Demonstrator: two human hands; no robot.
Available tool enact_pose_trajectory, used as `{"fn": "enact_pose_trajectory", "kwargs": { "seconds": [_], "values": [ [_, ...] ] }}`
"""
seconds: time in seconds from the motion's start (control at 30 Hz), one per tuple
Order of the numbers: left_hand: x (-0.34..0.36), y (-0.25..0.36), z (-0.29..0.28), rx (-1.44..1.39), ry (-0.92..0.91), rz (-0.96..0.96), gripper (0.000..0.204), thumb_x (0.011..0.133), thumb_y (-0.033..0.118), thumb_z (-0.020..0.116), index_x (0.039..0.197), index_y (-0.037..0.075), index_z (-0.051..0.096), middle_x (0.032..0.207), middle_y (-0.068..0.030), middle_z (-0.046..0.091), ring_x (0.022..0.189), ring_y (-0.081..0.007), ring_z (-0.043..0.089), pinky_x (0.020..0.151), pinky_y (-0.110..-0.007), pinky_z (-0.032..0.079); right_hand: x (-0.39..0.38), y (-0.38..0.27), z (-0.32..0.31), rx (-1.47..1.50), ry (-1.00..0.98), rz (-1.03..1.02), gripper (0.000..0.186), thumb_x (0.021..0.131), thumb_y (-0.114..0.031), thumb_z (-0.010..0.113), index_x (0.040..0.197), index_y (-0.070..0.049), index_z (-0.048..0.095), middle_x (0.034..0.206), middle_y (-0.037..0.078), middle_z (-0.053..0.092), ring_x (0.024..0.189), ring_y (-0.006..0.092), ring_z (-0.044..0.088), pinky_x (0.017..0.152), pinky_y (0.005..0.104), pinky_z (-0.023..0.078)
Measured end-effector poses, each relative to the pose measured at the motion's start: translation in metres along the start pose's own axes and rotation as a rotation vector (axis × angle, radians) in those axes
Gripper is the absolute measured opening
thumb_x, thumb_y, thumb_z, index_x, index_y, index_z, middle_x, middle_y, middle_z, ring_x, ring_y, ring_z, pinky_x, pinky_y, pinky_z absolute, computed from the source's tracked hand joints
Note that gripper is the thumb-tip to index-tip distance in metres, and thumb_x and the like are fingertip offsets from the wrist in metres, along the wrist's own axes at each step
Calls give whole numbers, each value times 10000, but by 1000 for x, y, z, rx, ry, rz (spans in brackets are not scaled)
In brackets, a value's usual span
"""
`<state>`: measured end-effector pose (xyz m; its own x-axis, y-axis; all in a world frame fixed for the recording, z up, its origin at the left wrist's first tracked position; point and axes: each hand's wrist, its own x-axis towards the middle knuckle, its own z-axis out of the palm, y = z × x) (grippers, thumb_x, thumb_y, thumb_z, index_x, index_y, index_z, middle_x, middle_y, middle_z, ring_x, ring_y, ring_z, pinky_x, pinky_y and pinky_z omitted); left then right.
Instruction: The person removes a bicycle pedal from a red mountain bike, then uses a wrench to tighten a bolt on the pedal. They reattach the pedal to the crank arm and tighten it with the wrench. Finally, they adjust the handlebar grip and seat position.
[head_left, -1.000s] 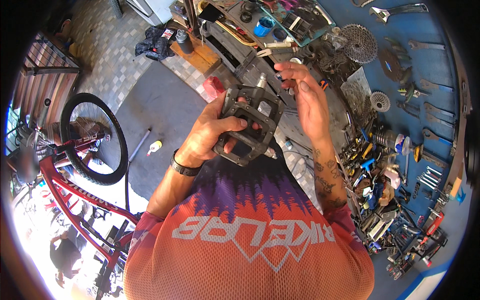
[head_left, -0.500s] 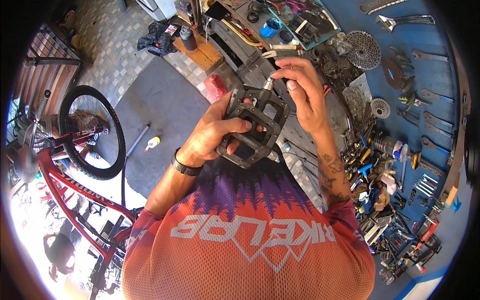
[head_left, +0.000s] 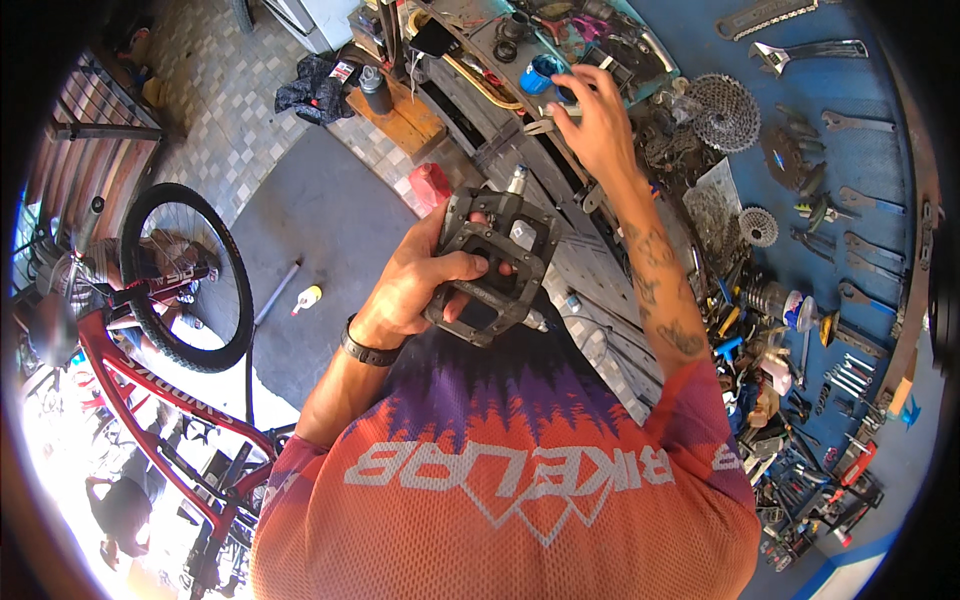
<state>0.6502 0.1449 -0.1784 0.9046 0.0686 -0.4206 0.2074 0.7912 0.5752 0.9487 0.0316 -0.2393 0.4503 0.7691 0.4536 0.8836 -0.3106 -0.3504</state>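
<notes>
In the head view, grips two dark platform pedals (head_left: 497, 293) before the chest in the left hand (head_left: 412, 278), with fingers wrapped through the frames and thumb laid across. Holds the right hand (head_left: 602, 135) farther out on an extended forearm, with curved fingers and thumb parted, close beside a blue tub (head_left: 540, 74), perhaps touching its rim.

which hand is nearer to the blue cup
Right. The right hand is just beside the blue cup in view, contact unclear; the left hand is farther off, lower in the picture, gripping dark bike pedals.
</notes>
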Motion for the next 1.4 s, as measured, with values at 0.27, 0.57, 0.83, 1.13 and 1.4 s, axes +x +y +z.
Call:
{"fn": "enact_pose_trajectory", "kwargs": {
  "seconds": [0.27, 0.57, 0.83, 1.13, 1.4],
  "values": [
    [-17, -7, -19, -108, 108, 61, 516, 887, -47, 612, 1377, 13, 464, 1039, -217, 738, 569, -168, 637, 394, -235, 437, 29, 43, 58, -233, -195, 90, 169, 926, -116, 744, 1075, -37, 736, 1317, 157, 652, 1121, 365, 688, 953, 457, 573],
    [-16, 20, -33, -246, 324, 339, 451, 922, -51, 519, 1362, 39, 480, 1110, -234, 709, 576, -170, 595, 401, -232, 421, -43, -114, -66, 695, -253, 25, 345, 858, -170, 865, 1169, -76, 750, 1128, 80, 723, 986, 223, 720, 834, 338, 565],
    [-3, 30, -23, -156, 255, 362, 421, 927, -40, 541, 1338, 36, 488, 1081, -219, 722, 633, -173, 657, 394, -215, 436, -54, -149, -79, 561, -169, 84, 350, 804, -121, 891, 1127, -77, 763, 1245, 82, 685, 1102, 282, 683, 911, 397, 557],
    [-1, 23, -22, -208, 222, 278, 434, 942, -16, 515, 1374, 16, 502, 1105, -228, 711, 716, -169, 661, 431, -214, 438, -66, -142, -84, 192, -13, -206, 295, 802, -113, 879, 1076, -149, 772, 1231, 12, 692, 1043, 223, 685, 848, 377, 531],
    [-6, 14, -21, -354, 210, 197, 427, 952, -18, 487, 1378, 2, 501, 1134, -226, 696, 821, -174, 685, 448, -206, 453, -93, -124, -64, 74, 137, -441, 336, 812, -164, 880, 1129, -212, 777, 1194, 5, 686, 1036, 221, 707, 836, 375, 527]
  ]
}}
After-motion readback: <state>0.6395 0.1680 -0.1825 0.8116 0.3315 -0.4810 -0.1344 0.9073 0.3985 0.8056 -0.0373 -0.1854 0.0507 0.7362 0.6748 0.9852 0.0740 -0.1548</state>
